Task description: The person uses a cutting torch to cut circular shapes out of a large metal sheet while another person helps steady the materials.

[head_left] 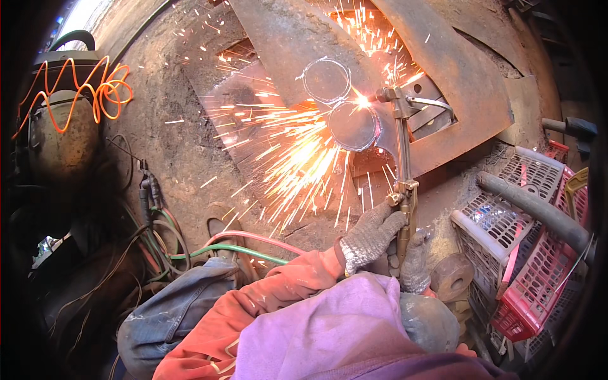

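Observation:
A brass-coloured cutting torch stretches away from me, its head over a rusty steel plate. Bright flame and a spray of sparks burst from the plate at the tip, mostly toward the near left. Beside the flame are two chalk-outlined round shapes: a far circle and a near disc with a glowing right edge. My left hand, in a grey knit glove, is closed at the torch's valve end. Around the rear handle my gloved right hand is closed; some of its fingers are hidden.
Plastic crates and a red basket stand at the right, with a grey pipe across them. Green hose and red hose run left past my knee. An orange coiled cord hangs at the far left. A thick metal ring lies near my right hand.

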Available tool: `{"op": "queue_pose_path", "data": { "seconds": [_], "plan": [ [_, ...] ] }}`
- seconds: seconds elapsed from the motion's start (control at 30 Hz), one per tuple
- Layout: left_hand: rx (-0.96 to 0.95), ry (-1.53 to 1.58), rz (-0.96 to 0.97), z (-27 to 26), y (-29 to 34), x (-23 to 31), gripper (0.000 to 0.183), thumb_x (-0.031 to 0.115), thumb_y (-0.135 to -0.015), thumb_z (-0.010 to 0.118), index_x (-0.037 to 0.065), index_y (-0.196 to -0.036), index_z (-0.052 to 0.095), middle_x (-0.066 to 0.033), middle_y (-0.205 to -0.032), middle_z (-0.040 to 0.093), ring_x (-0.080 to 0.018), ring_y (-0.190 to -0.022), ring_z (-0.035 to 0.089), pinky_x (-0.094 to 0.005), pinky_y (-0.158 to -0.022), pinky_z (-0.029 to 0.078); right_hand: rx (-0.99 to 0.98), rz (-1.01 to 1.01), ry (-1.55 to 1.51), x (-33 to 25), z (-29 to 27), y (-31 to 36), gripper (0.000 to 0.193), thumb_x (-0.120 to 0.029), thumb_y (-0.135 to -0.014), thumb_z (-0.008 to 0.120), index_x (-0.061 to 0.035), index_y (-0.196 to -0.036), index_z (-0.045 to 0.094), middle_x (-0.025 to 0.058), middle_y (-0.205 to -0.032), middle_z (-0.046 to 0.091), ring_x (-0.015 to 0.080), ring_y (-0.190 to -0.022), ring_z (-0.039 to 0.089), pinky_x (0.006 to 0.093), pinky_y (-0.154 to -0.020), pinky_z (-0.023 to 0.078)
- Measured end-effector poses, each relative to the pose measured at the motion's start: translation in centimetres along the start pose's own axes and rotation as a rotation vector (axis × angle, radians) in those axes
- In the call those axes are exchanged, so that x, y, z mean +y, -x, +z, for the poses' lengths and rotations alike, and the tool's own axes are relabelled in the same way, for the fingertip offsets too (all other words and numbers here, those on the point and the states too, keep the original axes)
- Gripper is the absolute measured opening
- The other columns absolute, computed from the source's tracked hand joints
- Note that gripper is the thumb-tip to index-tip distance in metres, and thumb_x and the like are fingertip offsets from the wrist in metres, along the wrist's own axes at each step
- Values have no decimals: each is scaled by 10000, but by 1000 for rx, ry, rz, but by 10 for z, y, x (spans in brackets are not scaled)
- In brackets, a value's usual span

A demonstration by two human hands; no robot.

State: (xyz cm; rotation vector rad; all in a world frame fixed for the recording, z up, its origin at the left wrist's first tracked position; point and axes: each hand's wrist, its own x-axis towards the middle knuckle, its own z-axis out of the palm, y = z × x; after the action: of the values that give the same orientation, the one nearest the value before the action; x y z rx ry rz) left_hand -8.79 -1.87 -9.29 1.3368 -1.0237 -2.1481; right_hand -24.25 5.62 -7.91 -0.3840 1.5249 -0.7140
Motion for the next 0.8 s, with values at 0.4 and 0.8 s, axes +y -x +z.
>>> {"op": "queue_pose_path", "data": {
  "seconds": [0.4,0.8],
  "plan": [
    [35,309,-87,6,5,14,314,267,-977,574,-25,-1075,633,-116,-895,664,-170,-822,596,-333,-747,503,6,65,-161,8,-5,-1,537,-564,-1004,399,-84,-1155,588,45,-980,646,112,-815,624,250,-656,527],
    [90,65,137,3,-3,-7,317,264,-982,553,-7,-1141,595,-112,-950,649,-170,-850,588,-351,-746,498,-3,-127,153,-7,-2,2,548,-526,-1026,369,-39,-1149,590,61,-991,644,136,-849,615,277,-709,513]
  ]
}}
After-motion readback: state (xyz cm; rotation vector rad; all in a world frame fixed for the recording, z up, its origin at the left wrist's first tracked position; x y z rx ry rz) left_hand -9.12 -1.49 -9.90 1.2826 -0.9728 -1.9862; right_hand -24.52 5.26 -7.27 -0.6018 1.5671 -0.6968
